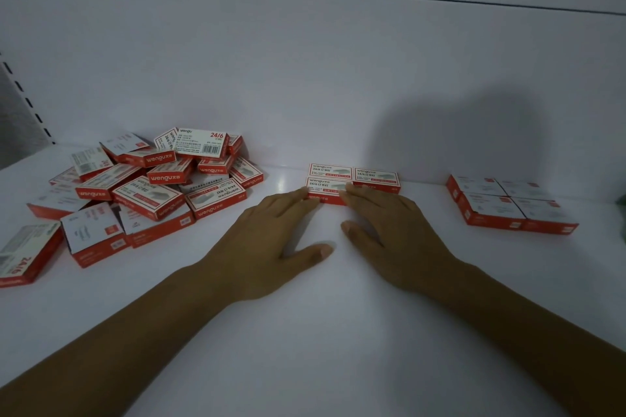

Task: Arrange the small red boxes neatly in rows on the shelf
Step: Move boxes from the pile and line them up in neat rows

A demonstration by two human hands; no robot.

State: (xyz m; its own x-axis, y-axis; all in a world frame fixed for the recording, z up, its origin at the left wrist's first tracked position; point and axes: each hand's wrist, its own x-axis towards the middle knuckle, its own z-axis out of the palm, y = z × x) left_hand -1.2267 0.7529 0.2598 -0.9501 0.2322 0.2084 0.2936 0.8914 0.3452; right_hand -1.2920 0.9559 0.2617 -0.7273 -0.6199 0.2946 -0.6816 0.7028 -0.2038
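A loose heap of small red-and-white boxes (145,179) lies at the left of the white shelf (305,332). At the middle back, against the wall, a small block of boxes (352,179) lies flat in two rows. My left hand (271,240) and my right hand (396,237) rest flat on the shelf in front of it, fingers spread. Their fingertips touch the front edge of the front-left box (325,189). Neither hand grips anything. At the right stands a tidy square block of boxes (508,203).
The white back wall (305,78) rises right behind the boxes. A slotted shelf upright (27,98) runs down at the far left. A single box (23,254) lies near the left edge. A green object (621,203) peeks in at the right edge.
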